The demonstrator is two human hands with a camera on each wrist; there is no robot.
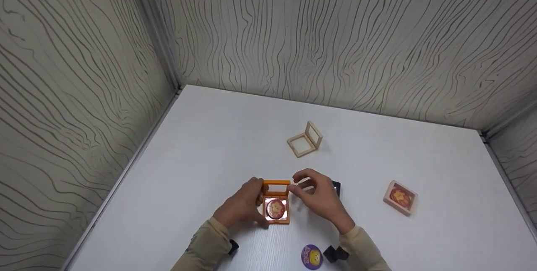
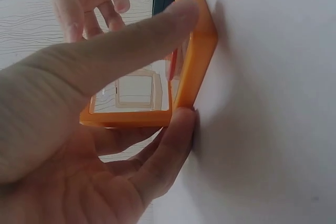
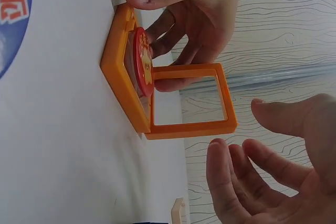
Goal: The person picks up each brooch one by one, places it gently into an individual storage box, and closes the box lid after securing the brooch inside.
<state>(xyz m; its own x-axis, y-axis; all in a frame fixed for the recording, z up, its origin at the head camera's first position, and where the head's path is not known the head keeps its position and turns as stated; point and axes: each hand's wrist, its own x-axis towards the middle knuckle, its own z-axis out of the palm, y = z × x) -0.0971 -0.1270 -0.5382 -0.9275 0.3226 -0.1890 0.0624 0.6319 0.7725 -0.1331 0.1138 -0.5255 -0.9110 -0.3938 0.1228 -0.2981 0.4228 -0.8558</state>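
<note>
My left hand grips the left side of an orange hinged display frame, its thumb at the near edge and fingers behind. The lid stands raised on the far side. A round red badge with a yellow star-shaped figure lies on the clear film of the lower half. In the right wrist view, my right hand is by the raised lid's free corner, thumb and fingers spread apart, holding nothing. Its thumb overlaps the lid's right edge in the head view.
A cream hinged frame stands unfolded farther back. To the right lies a pale pink frame with a red badge inside. A black frame is partly hidden behind my right hand. Near the front lies a purple round badge. Patterned walls surround the white table.
</note>
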